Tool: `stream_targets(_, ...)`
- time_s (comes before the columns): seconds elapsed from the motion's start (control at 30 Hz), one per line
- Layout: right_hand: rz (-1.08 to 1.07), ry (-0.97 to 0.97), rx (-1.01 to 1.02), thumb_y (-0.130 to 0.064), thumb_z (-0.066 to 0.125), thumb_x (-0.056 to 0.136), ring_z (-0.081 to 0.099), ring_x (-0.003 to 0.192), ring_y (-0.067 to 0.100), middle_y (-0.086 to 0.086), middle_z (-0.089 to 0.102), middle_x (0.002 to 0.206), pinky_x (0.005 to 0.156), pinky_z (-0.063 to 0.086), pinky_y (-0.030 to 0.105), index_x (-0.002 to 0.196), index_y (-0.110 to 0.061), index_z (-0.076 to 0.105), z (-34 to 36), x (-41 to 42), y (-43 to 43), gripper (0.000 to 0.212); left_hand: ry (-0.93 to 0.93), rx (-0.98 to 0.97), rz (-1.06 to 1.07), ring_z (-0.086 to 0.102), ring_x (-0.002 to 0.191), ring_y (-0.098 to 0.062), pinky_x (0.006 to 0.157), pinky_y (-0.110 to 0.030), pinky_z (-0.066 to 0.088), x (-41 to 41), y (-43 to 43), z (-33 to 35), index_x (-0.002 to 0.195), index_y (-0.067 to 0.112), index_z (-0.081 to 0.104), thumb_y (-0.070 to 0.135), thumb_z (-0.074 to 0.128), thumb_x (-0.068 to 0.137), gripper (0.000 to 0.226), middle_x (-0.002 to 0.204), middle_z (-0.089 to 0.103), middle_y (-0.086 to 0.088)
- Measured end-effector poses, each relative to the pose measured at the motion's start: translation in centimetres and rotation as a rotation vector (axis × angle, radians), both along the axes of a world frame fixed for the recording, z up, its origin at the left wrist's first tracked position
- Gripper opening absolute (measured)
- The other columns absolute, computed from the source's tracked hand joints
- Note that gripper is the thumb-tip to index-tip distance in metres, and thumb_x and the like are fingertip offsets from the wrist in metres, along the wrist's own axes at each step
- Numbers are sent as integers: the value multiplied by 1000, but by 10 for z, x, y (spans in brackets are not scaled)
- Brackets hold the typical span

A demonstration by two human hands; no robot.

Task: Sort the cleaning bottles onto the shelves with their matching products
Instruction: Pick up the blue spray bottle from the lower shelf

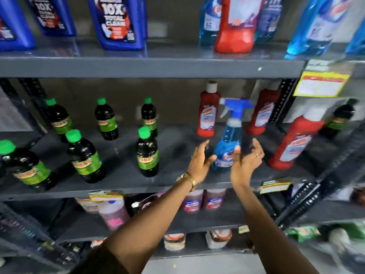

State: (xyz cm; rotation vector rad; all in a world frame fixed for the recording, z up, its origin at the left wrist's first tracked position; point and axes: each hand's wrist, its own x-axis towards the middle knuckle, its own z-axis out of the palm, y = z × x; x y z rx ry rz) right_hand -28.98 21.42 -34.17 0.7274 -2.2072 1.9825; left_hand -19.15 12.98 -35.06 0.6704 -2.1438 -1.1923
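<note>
A blue spray bottle (229, 139) with a blue and white trigger head stands upright on the middle shelf (138, 186), among red bottles with white caps (207, 115). My left hand (201, 159) is just left of the spray bottle's base, fingers spread, thumb tip at the bottle. On the other side, my right hand (246, 161) is cupped, with its thumb against the bottle's lower body and its fingers curled apart from it. A dark blur sits between those fingers and the thumb. More blue spray bottles (314, 26) stand on the top shelf, with one red bottle (237, 26) among them.
Several dark bottles with green caps (147, 153) fill the left of the middle shelf. Large blue "10X Total Clean" jugs (118, 22) stand top left. A big red bottle (294, 143) leans at the right. Pink bottles (214, 200) sit on the shelf below. Yellow price tags (322, 84) hang off the shelf edges.
</note>
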Motion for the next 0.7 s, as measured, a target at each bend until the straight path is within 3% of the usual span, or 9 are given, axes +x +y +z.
stream_targets(0.07,250,-89,55,-22,59,89,38,137,18,17,34,149,114,30,29,146,-2,27,-3,-33,4,68,-32,117,-40,47,128,-24,111,-38,36,-28,-3,1,139,5,33,35,52,82,68,142,46,-18)
stream_targets(0.13,500,-174,84,-11,58,90,59,110,-5,16,51,131,94,47,15,138,7,36,-2,-58,4,56,-82,158,-52,54,121,-25,107,-41,41,-51,-6,1,135,7,38,33,54,79,64,136,54,-17)
stream_targets(0.17,547,-155,122,-10,58,88,64,93,-10,16,57,120,82,50,12,130,11,42,-3,-71,3,50,-95,174,-47,55,121,-28,106,-42,42,-61,-7,1,134,8,39,28,57,82,59,134,56,-17)
stream_targets(0.23,538,-122,196,-8,59,89,64,77,-14,15,62,110,72,51,9,121,11,50,-4,-92,-1,38,-103,190,-33,55,121,-30,105,-41,43,-74,-9,2,132,10,41,17,59,88,48,132,57,-15)
stream_targets(0.33,507,-88,221,-8,59,90,65,74,-11,14,66,104,71,52,15,114,5,56,-2,-101,-1,27,-114,136,7,56,120,-28,105,-41,44,-76,-9,7,131,15,42,19,59,89,45,132,58,-12)
stream_targets(0.47,515,-98,207,-27,64,84,68,100,27,19,68,113,86,57,42,115,-4,56,-6,-84,16,39,-143,100,-5,60,117,-23,105,-44,45,-55,-1,7,126,18,45,22,62,87,43,129,61,-8)
stream_targets(0.53,519,-97,209,-28,65,84,66,106,31,18,66,116,93,55,51,118,-6,54,-4,-72,32,42,-151,75,-33,61,115,-22,103,-47,47,-40,9,11,120,23,47,27,64,82,42,126,64,-7)
stream_targets(0.63,508,-50,141,-23,65,87,66,108,26,15,67,116,96,54,48,119,-9,54,12,-47,60,37,-148,15,-77,62,115,-21,103,-47,47,-17,31,30,119,28,47,41,61,74,48,125,65,-5)
stream_targets(0.7,528,19,75,-22,63,89,67,101,8,6,68,111,92,55,30,116,-16,54,34,-31,77,29,-99,-37,-95,62,115,-20,103,-48,46,1,48,58,118,33,47,47,62,72,50,124,66,-3)
